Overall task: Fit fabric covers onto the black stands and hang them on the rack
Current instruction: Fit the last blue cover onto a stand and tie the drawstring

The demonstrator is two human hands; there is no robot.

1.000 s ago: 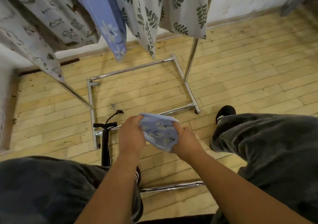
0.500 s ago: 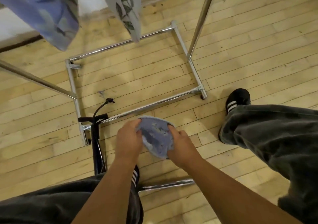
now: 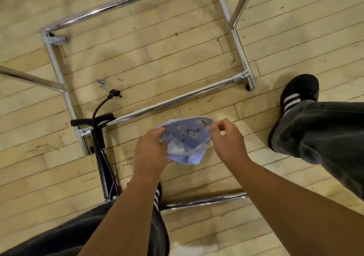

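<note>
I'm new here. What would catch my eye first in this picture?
At centre, the left hand and right hand hold a small pale-blue patterned fabric cover between them, above the wooden plank floor. Left of them stands a slim black stand, by the shiny chrome tube base of the rack.

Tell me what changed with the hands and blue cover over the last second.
The left hand and right hand drew apart, stretching the blue cover open between them; both still grip its edge. The black stand stays by the rack base.
</note>
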